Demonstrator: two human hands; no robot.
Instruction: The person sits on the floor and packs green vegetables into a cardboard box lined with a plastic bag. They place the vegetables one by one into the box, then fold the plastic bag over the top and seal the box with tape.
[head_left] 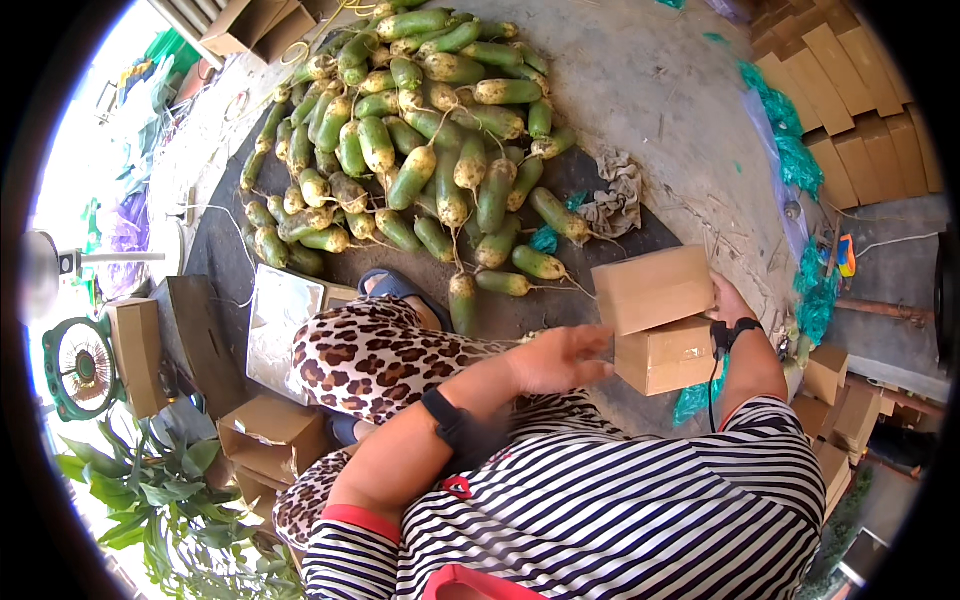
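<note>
A brown cardboard box [668,358] is in front of me, right of centre. One panel [655,288] stands up at its far side like a lifted flap. My right hand [728,300] grips its right side, with most of the fingers hidden behind the cardboard. Just left of the box hangs my left hand [568,360], slightly blurred, its fingers apart and nothing visible in it. Beyond the box, a large heap of green radishes [413,178] with pale, soil-stained ends and thin roots lies on a dark mat [232,213].
A crumpled grey cloth [612,192] lies right of the radishes. Stacked cardboard boxes [850,80] and green plastic [790,130] line the right side. On the left are a green fan [80,368], a white-topped box [285,320], an open carton [275,435] and a leafy plant [150,490].
</note>
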